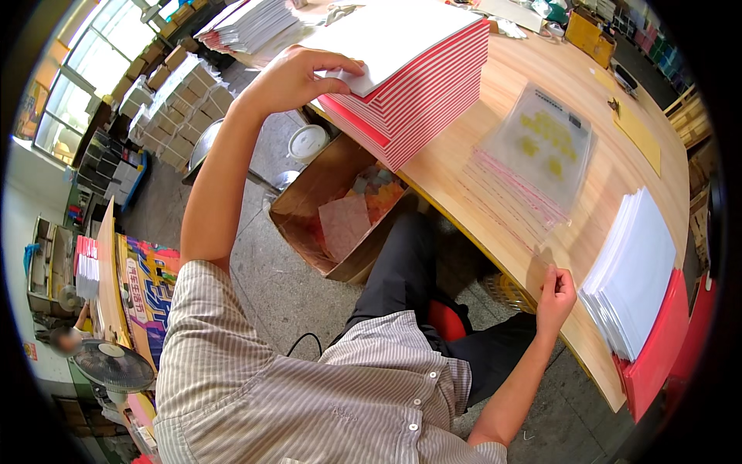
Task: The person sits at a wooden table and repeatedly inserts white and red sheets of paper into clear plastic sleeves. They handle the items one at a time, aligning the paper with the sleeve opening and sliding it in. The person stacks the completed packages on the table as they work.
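Observation:
A tall stack of white sheets or booklets with red-striped edges (433, 85) stands on the table at the far middle. My left hand (313, 73) reaches to its near left corner, thumb and forefinger closed around the corner of the top white sheet (379, 62). Over the table's near edge, my right hand (556, 298) is closed, thumb against forefinger; whatever it may hold is hidden. Between the hands lies a pile of clear plastic bags (545, 139) with yellow print. Right of my right hand is a fanned pile of white sheets (634, 271).
Red folders or sheets (657, 340) lie under the white pile at the table's right edge. Below the table, a cardboard box (301, 220) holds paper scraps. A yellow card (638, 135) and a yellow box (590, 37) are farther back. A fan (114, 365) stands at left.

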